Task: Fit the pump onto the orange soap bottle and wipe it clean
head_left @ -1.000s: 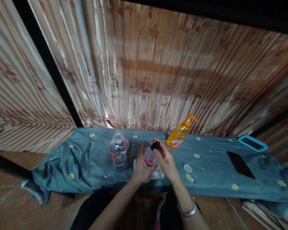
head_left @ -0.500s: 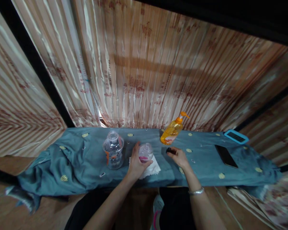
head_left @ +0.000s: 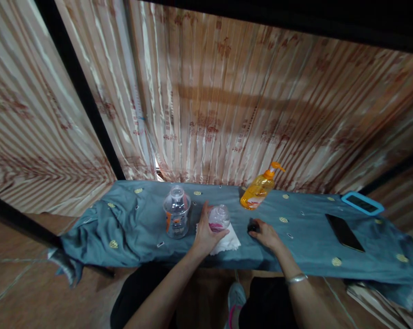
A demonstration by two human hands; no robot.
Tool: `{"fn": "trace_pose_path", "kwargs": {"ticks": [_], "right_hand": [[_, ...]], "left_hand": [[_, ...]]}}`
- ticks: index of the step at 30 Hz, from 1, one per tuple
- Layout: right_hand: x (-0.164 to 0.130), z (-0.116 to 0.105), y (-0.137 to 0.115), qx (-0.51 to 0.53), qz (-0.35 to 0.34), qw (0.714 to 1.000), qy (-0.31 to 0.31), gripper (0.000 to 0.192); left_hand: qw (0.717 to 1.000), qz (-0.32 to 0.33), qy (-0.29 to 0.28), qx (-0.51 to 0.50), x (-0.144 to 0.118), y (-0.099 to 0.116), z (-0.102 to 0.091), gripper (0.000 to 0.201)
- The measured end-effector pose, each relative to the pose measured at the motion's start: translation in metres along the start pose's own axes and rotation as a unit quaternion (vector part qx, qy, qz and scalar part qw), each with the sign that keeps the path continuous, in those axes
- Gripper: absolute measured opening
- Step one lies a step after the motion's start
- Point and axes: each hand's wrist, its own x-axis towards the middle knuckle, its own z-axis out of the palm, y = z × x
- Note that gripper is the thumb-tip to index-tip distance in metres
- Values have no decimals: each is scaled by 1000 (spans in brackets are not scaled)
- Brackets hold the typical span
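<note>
A small clear plastic bottle (head_left: 222, 214) with a pink band stands on a white tissue (head_left: 231, 241). My left hand (head_left: 206, 232) is wrapped around its left and near side. To the right, my right hand (head_left: 266, 235) pinches a small black object (head_left: 253, 226), perhaps a cap, low over the cloth; its exact kind is unclear. Left of my left hand stands a larger clear plastic container (head_left: 177, 217) with an orange print and a narrow neck. Behind my right hand is a pump bottle (head_left: 257, 191) of yellow liquid with an orange pump head.
A blue-green patterned cloth (head_left: 309, 246) covers the narrow table. On its right side lie a dark phone (head_left: 344, 232) and a blue-framed device (head_left: 362, 203). A striped curtain (head_left: 206, 109) hangs behind, and a black post (head_left: 86, 100) rises at the left.
The view has swung left, so everything appears farther right. My right hand has moved slightly nearer the table's front edge with the black object. My left hand keeps its grip on the bottle.
</note>
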Motion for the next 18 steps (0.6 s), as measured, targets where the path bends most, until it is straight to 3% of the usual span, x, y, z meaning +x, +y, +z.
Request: {"fn": "trace_pose_path", "kwargs": {"ticks": [6, 10, 15, 17, 18], "right_hand": [[-18, -18, -10, 96, 21, 989, 107, 77], [-43, -21, -26, 198, 16, 960, 196, 83], [-94, -5, -49, 312, -22, 926, 210, 70], [-118, 6, -59, 388, -36, 900, 197, 59], [-130, 12, -64, 412, -39, 893, 179, 55]], "left_hand": [[1000, 9, 8, -7, -6, -4, -4, 103], [999, 27, 12, 23, -27, 2, -17, 90], [995, 56, 31, 71, -67, 9, -72, 41], [987, 55, 109, 100, -71, 9, -97, 35], [980, 51, 157, 108, -68, 8, -107, 44]]}}
